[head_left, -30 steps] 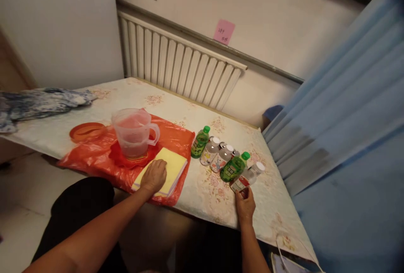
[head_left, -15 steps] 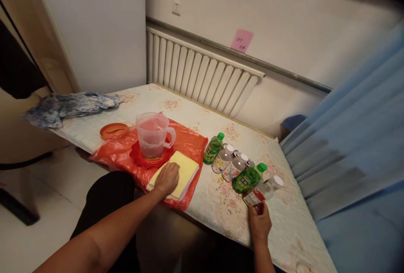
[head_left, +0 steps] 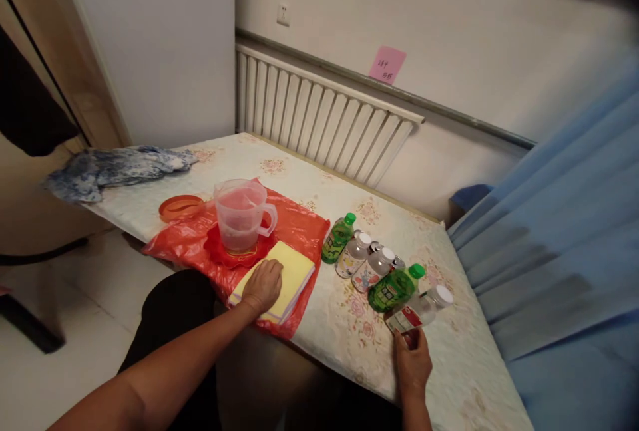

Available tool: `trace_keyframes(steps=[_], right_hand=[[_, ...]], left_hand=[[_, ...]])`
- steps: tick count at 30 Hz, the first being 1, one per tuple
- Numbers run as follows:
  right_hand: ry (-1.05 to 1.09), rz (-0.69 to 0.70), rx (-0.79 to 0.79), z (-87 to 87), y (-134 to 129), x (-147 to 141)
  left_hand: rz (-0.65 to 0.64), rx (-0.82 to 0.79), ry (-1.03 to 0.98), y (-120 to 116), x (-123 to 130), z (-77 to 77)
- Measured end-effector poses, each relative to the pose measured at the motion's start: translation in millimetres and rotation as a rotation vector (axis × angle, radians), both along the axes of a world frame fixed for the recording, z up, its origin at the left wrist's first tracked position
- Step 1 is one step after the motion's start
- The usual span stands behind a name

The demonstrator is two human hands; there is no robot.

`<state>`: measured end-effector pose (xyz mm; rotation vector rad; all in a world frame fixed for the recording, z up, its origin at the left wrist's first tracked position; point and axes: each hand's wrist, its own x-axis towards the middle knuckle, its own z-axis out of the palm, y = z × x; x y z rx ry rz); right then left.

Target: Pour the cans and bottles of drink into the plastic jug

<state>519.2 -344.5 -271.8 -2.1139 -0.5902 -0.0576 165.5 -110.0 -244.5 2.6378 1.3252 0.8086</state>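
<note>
My left hand rests palm down on a folded yellow cloth, its fingers lying along the top. Beyond it, a clear plastic measuring jug stands in a red scalloped dish. On the right, my right hand has its thumb and fingers around the lower end of a clear bottle with a white cap and a red-and-white label. That bottle ends a row with a green bottle, two white-capped bottles and another green bottle. Cans partly show behind them.
A red plastic bag lies under the dish and cloth, with an orange-red lid at its left. Crumpled patterned fabric sits at the far left of the flowered table covering. A radiator and blue curtain border the table.
The view has shifted slightly. Both hands keep nearly the same places, the left on the yellow cloth and the right at the clear bottle.
</note>
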Motion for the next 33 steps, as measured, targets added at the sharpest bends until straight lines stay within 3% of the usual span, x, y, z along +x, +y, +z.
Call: trace_keyframes(steps=[11, 18, 28, 33], right_hand=[[0.014, -0.029, 0.03, -1.4, -3, -6], [0.007, -0.027, 0.019, -3.3, -3, -6], [0.004, -0.046, -0.027, 1.0, -3, -8], [-0.033, -0.055, -0.09, 2.6, -5, -8]], left_hand=[[-0.053, -0.026, 0.005, 5, 2, 5.1], [-0.061, -0.027, 0.025, 18, 27, 15.5], [-0.039, -0.149, 0.081, 27, 39, 0.3], [-0.035, -0.182, 0.05, 29, 40, 3.6]])
